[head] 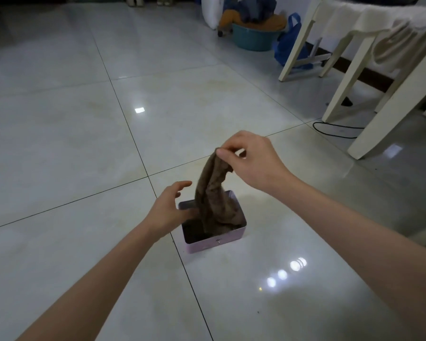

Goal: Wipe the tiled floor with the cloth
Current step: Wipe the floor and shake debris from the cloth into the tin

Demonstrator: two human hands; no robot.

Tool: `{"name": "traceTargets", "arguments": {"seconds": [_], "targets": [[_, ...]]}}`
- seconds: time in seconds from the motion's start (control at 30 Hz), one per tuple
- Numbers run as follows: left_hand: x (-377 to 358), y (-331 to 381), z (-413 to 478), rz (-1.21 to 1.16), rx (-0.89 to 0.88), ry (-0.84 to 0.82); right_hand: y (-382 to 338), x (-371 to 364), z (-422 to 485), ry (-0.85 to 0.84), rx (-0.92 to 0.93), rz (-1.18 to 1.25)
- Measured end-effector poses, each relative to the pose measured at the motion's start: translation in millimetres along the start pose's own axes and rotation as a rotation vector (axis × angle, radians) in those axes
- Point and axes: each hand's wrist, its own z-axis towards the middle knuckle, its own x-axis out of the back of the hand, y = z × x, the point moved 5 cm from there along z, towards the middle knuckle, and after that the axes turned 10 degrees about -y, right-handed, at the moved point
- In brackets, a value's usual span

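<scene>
Nearest, two bare forearms reaching forward over the glossy pale tiled floor [84, 143]. Ahead of them, on a tile just right of a dark grout line, a small open rectangular pink metal tin [214, 244]. Rising out of it, a limp brown cloth [213, 190], its upper end pinched between thumb and curled fingertips of the right hand [255, 159], its lower folds down inside the tin against the far right corner. Left hand [169, 210] at the tin's near-left rim, fingers loosely spread and relaxed, gripping nothing; contact with rim or cloth impossible to tell. Wet or dry, likewise impossible to tell.

Step in hand, by the look of it: lifting the cloth clear of the tin, no wiping begun yet.

Risks from here:
- Only a thin pinch on one end, so a possible slip of the fabric and a drop back into the tin or beside it.
- A snag of the lower folds on the rim, dragging or tipping the light tin without a steadying hold from the left hand.
- If soaked, drips and streaks across the shiny tiles, slippery afterwards.
- Farther right, a black cable [337, 130] on the floor by the white table leg [379, 119]: well apart now, but in the path of a wide sweep.
</scene>
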Motion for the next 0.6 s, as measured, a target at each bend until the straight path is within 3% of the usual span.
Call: {"name": "traceTargets", "arguments": {"seconds": [0.17,0.4,0.6], "targets": [[-25,25,6,0.018,-0.033,-0.194,2,18,2,0.042,-0.003,0.043],[-12,60,5,0.14,-0.195,0.179,7,40,0,0.106,-0.053,0.034],[13,57,-8,0.17,-0.183,0.204,40,63,-25,0.096,-0.2,0.23]]}}
